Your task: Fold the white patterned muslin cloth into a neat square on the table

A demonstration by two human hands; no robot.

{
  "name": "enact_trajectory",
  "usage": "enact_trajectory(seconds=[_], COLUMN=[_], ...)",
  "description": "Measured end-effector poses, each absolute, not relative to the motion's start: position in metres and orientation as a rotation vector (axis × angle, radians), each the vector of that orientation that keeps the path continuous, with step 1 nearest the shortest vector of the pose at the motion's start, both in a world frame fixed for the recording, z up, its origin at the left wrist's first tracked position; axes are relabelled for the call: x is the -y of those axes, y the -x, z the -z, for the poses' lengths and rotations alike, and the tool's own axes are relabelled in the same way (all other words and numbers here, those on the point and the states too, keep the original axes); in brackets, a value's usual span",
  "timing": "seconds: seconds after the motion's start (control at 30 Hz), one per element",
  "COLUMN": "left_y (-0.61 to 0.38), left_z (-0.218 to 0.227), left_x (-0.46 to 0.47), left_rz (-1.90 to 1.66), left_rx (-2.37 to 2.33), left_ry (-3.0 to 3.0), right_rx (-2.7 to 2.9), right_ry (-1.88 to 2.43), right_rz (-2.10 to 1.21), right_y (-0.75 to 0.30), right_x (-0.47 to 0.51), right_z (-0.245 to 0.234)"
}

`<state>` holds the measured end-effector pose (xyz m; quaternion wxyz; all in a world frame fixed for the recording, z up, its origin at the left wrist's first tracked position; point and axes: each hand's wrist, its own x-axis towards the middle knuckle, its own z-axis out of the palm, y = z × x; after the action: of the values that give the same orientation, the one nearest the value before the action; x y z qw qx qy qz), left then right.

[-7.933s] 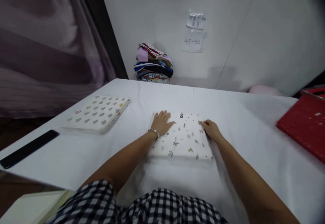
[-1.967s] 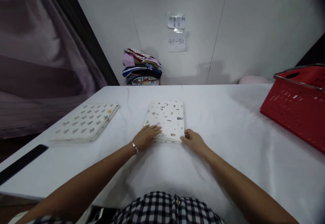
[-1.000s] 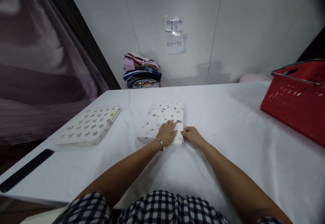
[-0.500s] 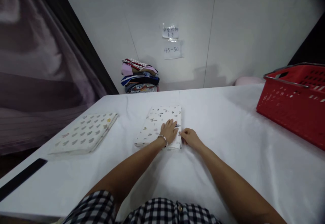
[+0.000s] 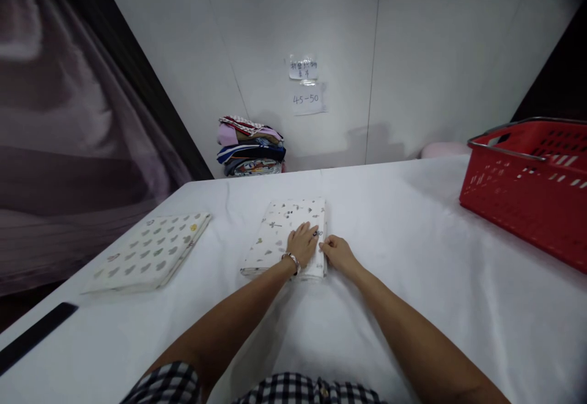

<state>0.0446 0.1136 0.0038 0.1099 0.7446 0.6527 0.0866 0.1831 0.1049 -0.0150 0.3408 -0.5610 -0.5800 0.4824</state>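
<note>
The folded cloth (image 5: 277, 239) lies on the worktop (image 5: 394, 239) between a second cloth (image 5: 151, 251), left, and a red basket (image 5: 523, 190), right. The left hand (image 5: 302, 243) rests flat on it, fingers slightly spread; the right hand (image 5: 338, 252) pinches its right edge.

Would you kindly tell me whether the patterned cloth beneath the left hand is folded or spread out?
Folded: the patterned cloth forms a compact rectangle, with layers visible along its near edge.

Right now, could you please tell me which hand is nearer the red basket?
The right hand, at the right edge of the folded cloth, left of the red basket; the left hand lies on that cloth, farther left.
</note>
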Motion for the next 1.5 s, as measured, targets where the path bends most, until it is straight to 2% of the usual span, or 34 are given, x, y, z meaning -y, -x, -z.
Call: enact_trajectory(seconds=[0.3, 0.8, 1.07, 1.33, 1.5], left_y=[-0.047, -0.051, -0.052, -0.055, -0.056], left_z=[-0.015, -0.006, -0.006, -0.012, -0.01], left_x=[-0.12, -0.117, -0.121, -0.12, -0.116], left_rz=[-0.184, -0.115, -0.15, -0.099, -0.105], left_rx=[-1.906, -1.925, -1.922, -1.86, -1.835], left_ry=[-2.158, -2.256, -2.191, -2.335, -2.365], right_rx=[1.579, 1.654, 1.774, 1.835, 1.687], right_ry=[1.466, 1.438, 1.373, 1.387, 1.41], right_rz=[-1.306, -1.431, -1.693, -1.791, -1.596], right_y=[-0.187, -0.187, -0.193, -0.201, -0.213], right_x=[-0.1, -0.091, -0.08, -0.078, -0.102], right_z=[0.011, 0.007, -0.001, -0.005, -0.007])
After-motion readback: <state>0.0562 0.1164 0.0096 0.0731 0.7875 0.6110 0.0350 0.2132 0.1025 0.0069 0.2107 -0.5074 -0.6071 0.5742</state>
